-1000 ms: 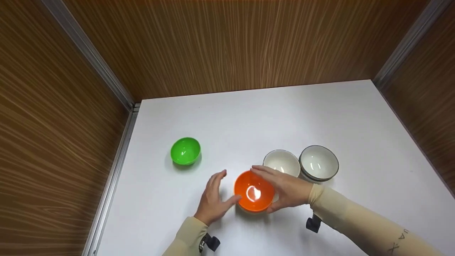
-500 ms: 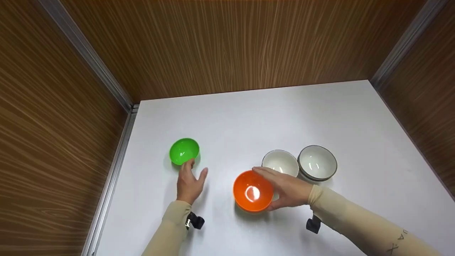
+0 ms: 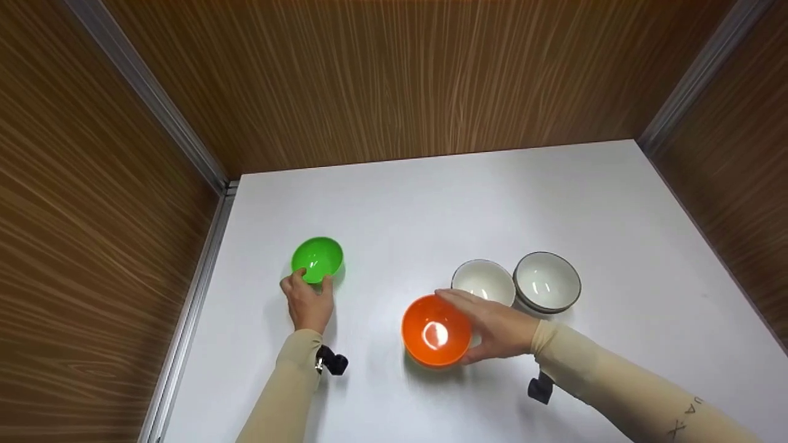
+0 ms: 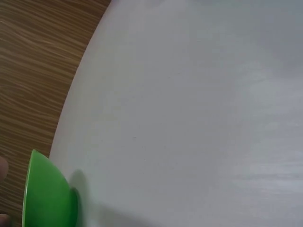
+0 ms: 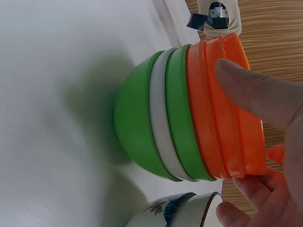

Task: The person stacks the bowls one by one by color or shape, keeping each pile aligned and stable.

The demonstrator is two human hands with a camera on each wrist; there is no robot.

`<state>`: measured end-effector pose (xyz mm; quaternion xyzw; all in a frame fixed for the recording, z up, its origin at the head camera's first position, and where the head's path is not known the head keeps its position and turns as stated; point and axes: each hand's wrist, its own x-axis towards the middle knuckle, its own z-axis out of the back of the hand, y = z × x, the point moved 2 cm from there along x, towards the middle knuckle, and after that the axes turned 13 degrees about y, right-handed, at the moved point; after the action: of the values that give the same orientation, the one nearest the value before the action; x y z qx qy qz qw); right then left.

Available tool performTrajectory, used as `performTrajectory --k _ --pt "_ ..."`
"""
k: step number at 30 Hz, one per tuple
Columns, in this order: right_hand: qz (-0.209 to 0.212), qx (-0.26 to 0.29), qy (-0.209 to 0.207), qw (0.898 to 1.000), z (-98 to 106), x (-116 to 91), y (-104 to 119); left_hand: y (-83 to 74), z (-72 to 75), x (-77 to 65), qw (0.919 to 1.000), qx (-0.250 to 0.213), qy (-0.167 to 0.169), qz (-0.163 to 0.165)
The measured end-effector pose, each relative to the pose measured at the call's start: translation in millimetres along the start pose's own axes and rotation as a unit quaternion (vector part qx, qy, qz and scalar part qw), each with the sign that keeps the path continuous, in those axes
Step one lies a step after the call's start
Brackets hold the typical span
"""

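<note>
A small green bowl [image 3: 317, 255] sits at the left of the table in the head view. My left hand [image 3: 309, 304] grips its near rim, fingers curled over the edge and thumb beside them; only bits of fingertips show in the left wrist view, by the green bowl [image 4: 47, 194]. Nearer the front stands a nested stack of bowls, topped by an orange bowl [image 3: 436, 332]. My right hand [image 3: 498, 326] holds this stack from the right, thumb and fingers round its upper part. The right wrist view shows orange bowls [image 5: 213, 109] above green and white ones [image 5: 163, 113].
Just behind the right hand stands a white bowl [image 3: 483, 280] with a dark rim, partly hidden by the fingers. Beside it is a stack of similar white bowls [image 3: 548, 280]. Wood-grain walls [image 3: 394, 80] border the white table [image 3: 400, 215] on the back and sides.
My left hand has gone from beside the orange-topped stack leftward to the green bowl, where its fingers have closed over the near rim. The right hand stays on the stack.
</note>
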<state>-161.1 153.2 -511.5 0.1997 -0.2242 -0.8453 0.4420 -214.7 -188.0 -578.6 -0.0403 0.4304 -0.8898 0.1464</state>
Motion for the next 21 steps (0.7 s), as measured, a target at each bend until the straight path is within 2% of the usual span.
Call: performTrajectory --k 6,11,13,15,18,19,21 --pt "0.006 -0.007 -0.005 1.0 0.7 -0.7 -0.8 3.4 3.8 10.2 0.9984 -0.034 -0.012 0.043" --pt "0.003 -0.007 -0.003 1.0 0.0 0.2 -0.6 13.8 3.2 14.1 0.9908 -0.092 0.035 0.093" --pt "0.002 -0.006 -0.001 1.0 -0.4 0.9 -0.8 17.9 1.2 14.1 0.9817 -0.139 0.063 0.114" --pt "0.002 -0.003 -0.001 1.0 -0.4 1.3 -0.8 20.1 -1.0 14.3 0.9685 -0.197 0.084 0.127" --pt "0.003 -0.001 -0.001 1.0 -0.6 1.8 -1.0 20.3 -2.7 14.7 0.9431 -0.285 0.109 0.132" --pt "0.002 -0.001 0.0 1.0 -0.9 1.9 -1.0 20.0 -2.7 14.9 0.9361 -0.305 0.115 0.132" --pt "0.002 0.0 0.001 1.0 -1.4 1.9 -1.0 19.7 -3.0 14.9 0.9288 -0.323 0.124 0.134"
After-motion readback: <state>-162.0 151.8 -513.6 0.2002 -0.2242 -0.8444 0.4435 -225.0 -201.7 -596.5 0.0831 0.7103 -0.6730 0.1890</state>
